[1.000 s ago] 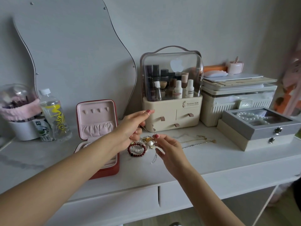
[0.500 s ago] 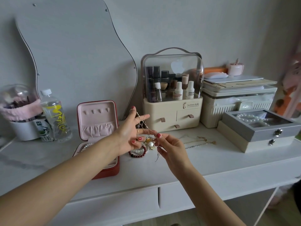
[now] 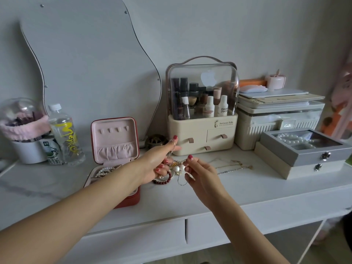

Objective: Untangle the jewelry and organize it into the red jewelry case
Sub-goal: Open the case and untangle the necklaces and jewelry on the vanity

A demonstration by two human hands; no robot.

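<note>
While your left hand (image 3: pixel 160 161) hides part of the tangled jewelry (image 3: pixel 176 168) on the bench (image 3: pixel 247 189) beside the red jewelry case (image 3: pixel 114 149), both grips pinch thin chains, now held lower than before.

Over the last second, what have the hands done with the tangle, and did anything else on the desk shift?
The left hand went up from the tangled jewelry, drawing a thin chain with it, then came back down; the chain hangs from its fingers. The right hand kept its pinch on a chain at the tangle's right edge. The red jewelry case, red bead bracelet and loose chains on the desk stayed put.
</note>
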